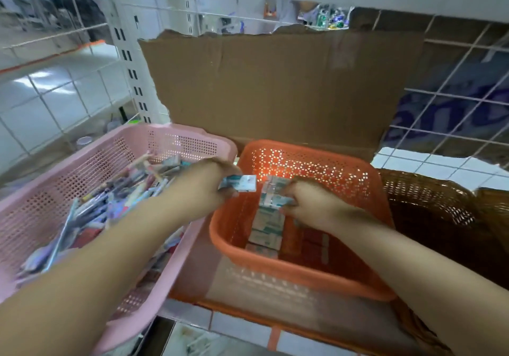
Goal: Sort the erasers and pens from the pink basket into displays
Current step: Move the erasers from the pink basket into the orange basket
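The pink basket (190, 142) on the left is full of mixed pens (110, 201) and small packets. Beside it on the right stands an orange basket (355, 284) with a row of white-and-teal erasers (268, 229) laid along its floor. My left hand (201, 187) hovers over the gap between the two baskets and grips a few white-and-teal erasers (245, 183). My right hand (311, 204) is inside the orange basket and pinches one eraser (275, 200) at the far end of the row.
A brown basket (429, 207) sits to the right of the orange one. A torn cardboard sheet (275, 85) stands behind the baskets against a white wire grid (454, 102). The shelf edge (248, 325) runs below the baskets.
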